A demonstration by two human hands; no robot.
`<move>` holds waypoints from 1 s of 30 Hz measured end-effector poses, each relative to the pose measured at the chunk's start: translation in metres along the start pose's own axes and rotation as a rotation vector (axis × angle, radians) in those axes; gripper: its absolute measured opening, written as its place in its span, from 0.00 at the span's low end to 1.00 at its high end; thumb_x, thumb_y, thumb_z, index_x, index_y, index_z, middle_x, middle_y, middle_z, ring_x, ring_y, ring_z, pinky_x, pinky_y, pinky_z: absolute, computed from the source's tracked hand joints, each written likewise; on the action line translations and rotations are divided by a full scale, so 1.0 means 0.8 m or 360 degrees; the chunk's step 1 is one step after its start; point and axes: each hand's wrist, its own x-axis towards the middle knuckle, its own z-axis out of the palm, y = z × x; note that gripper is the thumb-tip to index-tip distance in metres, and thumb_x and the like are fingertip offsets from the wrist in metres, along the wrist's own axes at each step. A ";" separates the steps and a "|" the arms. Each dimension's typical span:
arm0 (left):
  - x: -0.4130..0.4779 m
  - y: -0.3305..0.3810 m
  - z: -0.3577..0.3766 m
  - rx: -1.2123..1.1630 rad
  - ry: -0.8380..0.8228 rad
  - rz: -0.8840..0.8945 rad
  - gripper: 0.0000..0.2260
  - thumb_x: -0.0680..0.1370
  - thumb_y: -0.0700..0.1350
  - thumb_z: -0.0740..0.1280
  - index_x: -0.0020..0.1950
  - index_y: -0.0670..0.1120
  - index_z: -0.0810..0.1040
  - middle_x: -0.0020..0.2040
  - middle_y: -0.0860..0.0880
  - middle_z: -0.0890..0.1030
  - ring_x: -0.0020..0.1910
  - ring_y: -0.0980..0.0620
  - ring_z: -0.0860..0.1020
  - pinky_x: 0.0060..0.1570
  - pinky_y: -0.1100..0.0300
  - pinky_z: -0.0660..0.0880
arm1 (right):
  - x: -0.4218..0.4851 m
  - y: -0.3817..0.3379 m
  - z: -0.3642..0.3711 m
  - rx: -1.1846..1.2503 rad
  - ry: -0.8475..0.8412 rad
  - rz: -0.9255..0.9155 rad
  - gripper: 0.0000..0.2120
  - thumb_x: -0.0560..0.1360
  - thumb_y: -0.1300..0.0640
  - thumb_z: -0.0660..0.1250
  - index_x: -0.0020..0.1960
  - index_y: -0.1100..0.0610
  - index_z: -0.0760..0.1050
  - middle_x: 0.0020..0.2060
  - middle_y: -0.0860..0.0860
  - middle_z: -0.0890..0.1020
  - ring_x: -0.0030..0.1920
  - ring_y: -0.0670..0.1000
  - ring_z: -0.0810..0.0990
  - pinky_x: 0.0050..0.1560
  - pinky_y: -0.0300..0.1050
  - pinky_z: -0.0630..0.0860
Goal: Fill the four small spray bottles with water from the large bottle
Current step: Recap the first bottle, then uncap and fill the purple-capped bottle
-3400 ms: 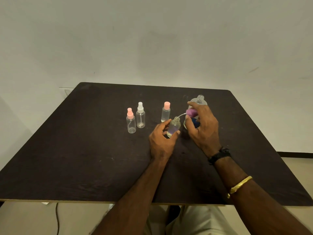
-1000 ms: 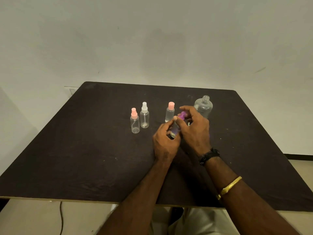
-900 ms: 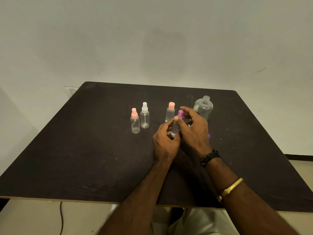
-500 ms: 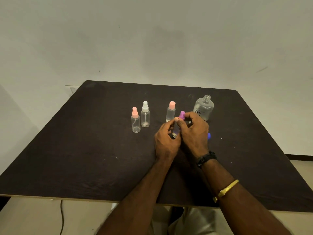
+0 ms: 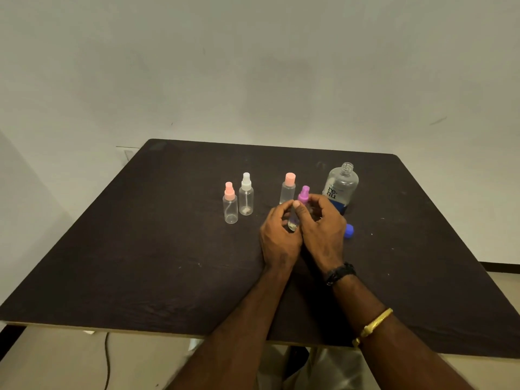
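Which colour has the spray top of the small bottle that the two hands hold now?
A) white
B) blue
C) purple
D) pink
C: the small bottle gripped between the left hand and the right hand carries a purple spray top.

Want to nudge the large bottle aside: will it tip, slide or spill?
The large bottle is tall and narrow, so a high push would probably tip it. Its neck is open, the blue cap lying apart, so any water could spill. Pushed low, it likely slides.
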 end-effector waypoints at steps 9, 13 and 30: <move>0.020 0.012 -0.018 -0.0050 0.0166 -0.0053 0.21 0.77 0.44 0.73 0.70 0.47 0.77 0.62 0.52 0.82 0.60 0.56 0.80 0.61 0.62 0.77 | 0.019 -0.024 0.019 0.0019 0.0061 -0.0140 0.11 0.77 0.48 0.74 0.55 0.52 0.81 0.50 0.49 0.79 0.47 0.43 0.79 0.46 0.32 0.74; 0.023 0.012 -0.037 0.0024 0.0350 -0.0040 0.18 0.78 0.40 0.71 0.68 0.45 0.79 0.63 0.50 0.81 0.59 0.57 0.80 0.61 0.61 0.78 | 0.029 -0.034 0.042 -0.0012 0.0044 -0.0163 0.13 0.76 0.48 0.74 0.57 0.55 0.81 0.48 0.50 0.77 0.44 0.44 0.77 0.45 0.38 0.76; 0.021 0.001 -0.060 -0.0145 0.0349 -0.0296 0.19 0.79 0.31 0.63 0.68 0.45 0.79 0.58 0.55 0.83 0.58 0.58 0.82 0.61 0.55 0.80 | 0.033 -0.042 0.088 -0.0314 -0.0141 -0.0057 0.16 0.79 0.49 0.71 0.60 0.58 0.81 0.54 0.56 0.81 0.49 0.48 0.75 0.50 0.43 0.70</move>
